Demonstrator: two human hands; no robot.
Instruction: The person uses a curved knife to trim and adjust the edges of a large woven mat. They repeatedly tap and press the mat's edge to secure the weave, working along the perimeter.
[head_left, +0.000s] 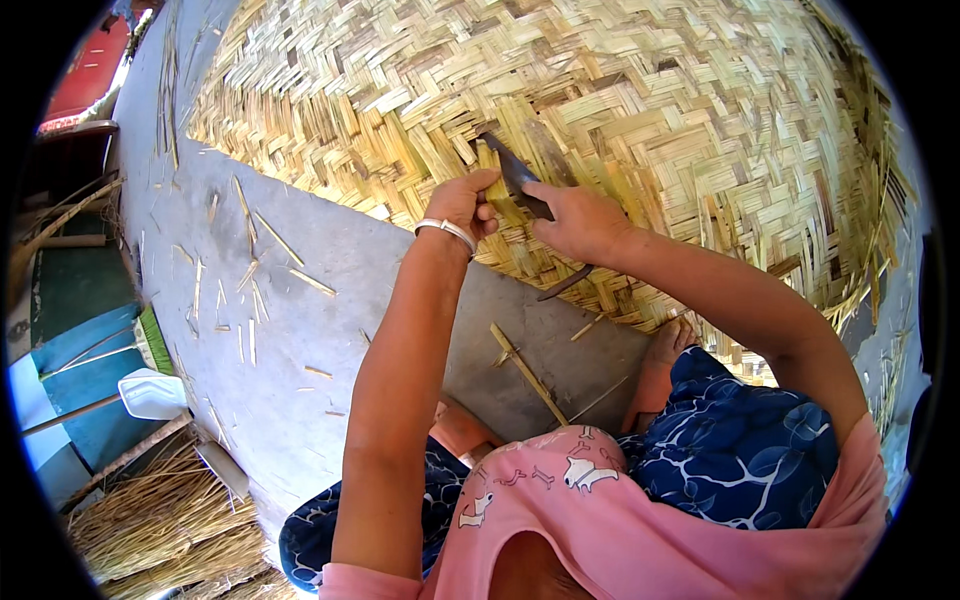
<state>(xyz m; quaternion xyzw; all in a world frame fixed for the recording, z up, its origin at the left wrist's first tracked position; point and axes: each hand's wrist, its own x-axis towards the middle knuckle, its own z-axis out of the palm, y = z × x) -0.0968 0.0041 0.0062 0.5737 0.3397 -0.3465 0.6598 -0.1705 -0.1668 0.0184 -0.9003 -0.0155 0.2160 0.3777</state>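
A large woven mat (640, 95) of pale yellow-green split strips spreads over the floor in front of me. My right hand (585, 222) is closed around a dark knife (516, 172), whose flat blade points away from me and lies against the weave. A thin dark curved piece (565, 283) shows below that hand; whether it belongs to the knife is hidden. Just left of the blade, my left hand (465, 207) has its thumb and fingers pinched at a yellowish strip (488, 160) near the mat's close edge. A light bangle (447, 230) circles the left wrist.
Loose strip offcuts (312, 283) litter the grey floor (300, 225) at left. A longer split stick (530, 373) lies between my feet. Farther left are a white dustpan-like scoop (153, 394), a green-bristled brush (154, 340) and a bundle of dry stalks (165, 515).
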